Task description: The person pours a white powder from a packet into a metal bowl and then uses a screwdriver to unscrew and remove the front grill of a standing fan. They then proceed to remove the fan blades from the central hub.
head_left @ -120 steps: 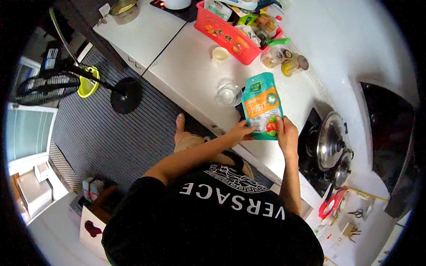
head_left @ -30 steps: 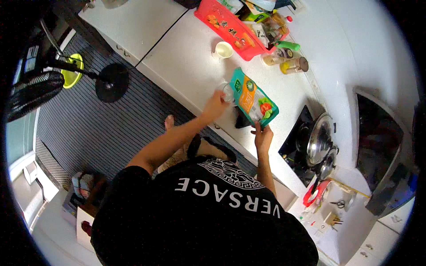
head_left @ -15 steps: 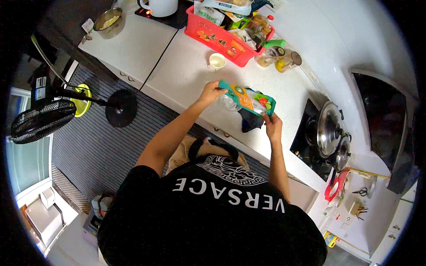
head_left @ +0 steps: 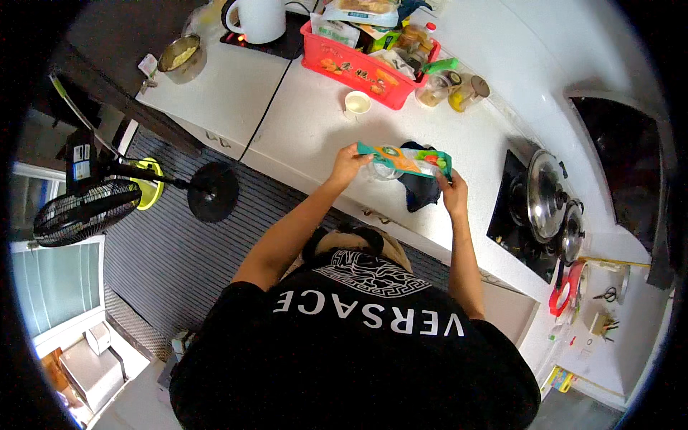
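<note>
Between my two hands a green and orange food packet, with vegetables pictured on it, is stretched above the white counter. My left hand pinches its left end, and my right hand grips the right end. Beneath the packet lies a crumpled dark cloth, partly covered by it. A clear glass or plastic vessel stands under the packet's left part, mostly hidden. Farther back on the counter is a small pale cup.
Toward the back stands a red basket full of packets and bottles, with jars beside it. A white kettle and a metal bowl are at far left. On the right, lidded pans sit on a black hob. A fan stands left.
The packet has tilted flatter, showing a narrower face, and more of the dark cloth is visible. Both hands keep hold of its ends. The whole view has shifted slightly.
</note>
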Demonstrator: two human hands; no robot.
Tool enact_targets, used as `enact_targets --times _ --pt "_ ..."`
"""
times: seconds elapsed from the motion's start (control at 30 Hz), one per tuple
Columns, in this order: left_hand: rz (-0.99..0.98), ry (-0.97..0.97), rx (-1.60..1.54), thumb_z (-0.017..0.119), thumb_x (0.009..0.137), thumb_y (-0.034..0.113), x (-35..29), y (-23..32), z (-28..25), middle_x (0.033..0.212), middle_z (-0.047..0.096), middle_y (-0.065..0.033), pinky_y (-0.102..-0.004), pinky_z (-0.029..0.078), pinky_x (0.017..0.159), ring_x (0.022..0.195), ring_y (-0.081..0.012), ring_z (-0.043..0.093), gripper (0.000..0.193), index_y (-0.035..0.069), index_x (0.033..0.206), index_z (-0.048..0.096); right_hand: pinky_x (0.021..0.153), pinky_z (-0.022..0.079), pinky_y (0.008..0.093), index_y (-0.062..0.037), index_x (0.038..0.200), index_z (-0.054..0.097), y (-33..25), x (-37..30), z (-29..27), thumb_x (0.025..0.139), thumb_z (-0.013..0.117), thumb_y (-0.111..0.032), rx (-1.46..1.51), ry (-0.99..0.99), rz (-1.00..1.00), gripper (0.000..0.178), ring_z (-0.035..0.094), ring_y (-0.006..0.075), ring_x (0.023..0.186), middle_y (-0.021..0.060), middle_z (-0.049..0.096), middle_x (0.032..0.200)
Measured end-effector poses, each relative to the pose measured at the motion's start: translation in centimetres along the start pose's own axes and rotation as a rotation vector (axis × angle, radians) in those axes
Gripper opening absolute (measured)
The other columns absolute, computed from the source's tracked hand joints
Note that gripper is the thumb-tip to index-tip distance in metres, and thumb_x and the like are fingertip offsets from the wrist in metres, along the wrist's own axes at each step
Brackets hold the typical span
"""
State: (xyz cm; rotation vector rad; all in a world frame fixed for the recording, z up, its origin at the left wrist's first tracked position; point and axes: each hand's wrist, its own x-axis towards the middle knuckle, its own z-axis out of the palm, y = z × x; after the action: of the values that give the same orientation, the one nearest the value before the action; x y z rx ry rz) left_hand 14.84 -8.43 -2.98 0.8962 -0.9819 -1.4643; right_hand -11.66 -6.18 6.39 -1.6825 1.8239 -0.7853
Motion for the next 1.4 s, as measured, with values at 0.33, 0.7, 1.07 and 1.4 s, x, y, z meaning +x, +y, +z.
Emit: enact_targets --times 0.33,0.7,1.07,1.4 --pt "0.000 0.049 0.060 0.063 0.080 0.007 -0.1 -0.8 -0.1 0.087 0.060 -0.0011 -0.0252 0.046 0.078 0.080 -0.0092 0.055 0.012 0.004 0.091 0.058 0.054 0.039 0.0270 0.0011 0.096 0.059 -0.1 0.1 0.8 0.083 0.058 -0.018 -0.006 0.118 -0.199 0.024 0.046 0.0120 0.059 0.0058 0.055 0.065" --pt "-0.013 0.126 0.000 0.063 0.079 0.006 -0.9 -0.2 0.7 0.080 0.057 0.0018 -0.0225 0.042 0.069 0.073 -0.0074 0.050 0.008 0.005 0.086 0.059 0.066 0.046 0.0323 0.0001 0.099 0.059 -0.3 0.6 0.3 0.081 0.058 -0.018 0.045 0.043 -0.076 0.025 0.059 0.0252 0.071 0.0182 0.062 0.084" --pt "-0.001 0.122 0.020 0.063 0.080 0.006 -0.9 0.9 1.4 0.080 0.057 0.0020 -0.0229 0.042 0.071 0.074 -0.0075 0.050 0.007 0.005 0.085 0.059 0.066 0.046 0.0328 -0.0008 0.098 0.060 0.0 0.7 0.4 0.081 0.059 -0.018 0.039 0.092 -0.106 0.025 0.059 0.0257 0.072 0.0172 0.062 0.083" --pt "0.009 0.071 0.034 0.063 0.080 0.008 -0.7 0.4 0.3 0.084 0.059 -0.0013 -0.0228 0.046 0.075 0.077 -0.0089 0.054 0.011 0.003 0.089 0.058 0.064 0.046 0.0328 -0.0015 0.099 0.060 -0.6 0.2 0.1 0.082 0.060 -0.020 0.056 0.054 -0.076 0.026 0.058 0.0250 0.069 0.0172 0.062 0.082"
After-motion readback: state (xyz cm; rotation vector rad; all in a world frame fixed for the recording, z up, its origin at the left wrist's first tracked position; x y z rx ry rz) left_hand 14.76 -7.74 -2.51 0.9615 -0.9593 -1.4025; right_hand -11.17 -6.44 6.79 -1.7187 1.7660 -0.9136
